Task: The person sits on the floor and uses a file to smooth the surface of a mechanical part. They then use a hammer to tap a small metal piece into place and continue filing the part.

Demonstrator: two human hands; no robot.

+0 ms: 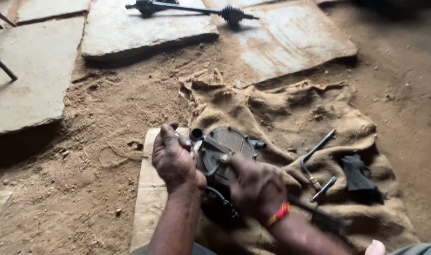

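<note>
A dark round machine housing (225, 151), ribbed on its face and fitted with short pipe stubs, sits at the near-left edge of a burlap sack (291, 118) spread on sandy ground. The left hand (174, 158) is curled closed against the housing's left side beside an upright stub; what it pinches, if anything, cannot be told. The right hand (257, 188), with a red and yellow thread at the wrist, wraps tight around the housing's lower right part. Left of the sack, partly under the housing, lies a pale wooden board (147, 198). On the sack's right half rest a bent metal rod (314, 153), a small tool (324, 188) just below it, and a black glove-like piece (359, 179). Beyond the sack lie flat stone slabs (144, 28), one bearing a long axle shaft (196, 9).
</note>
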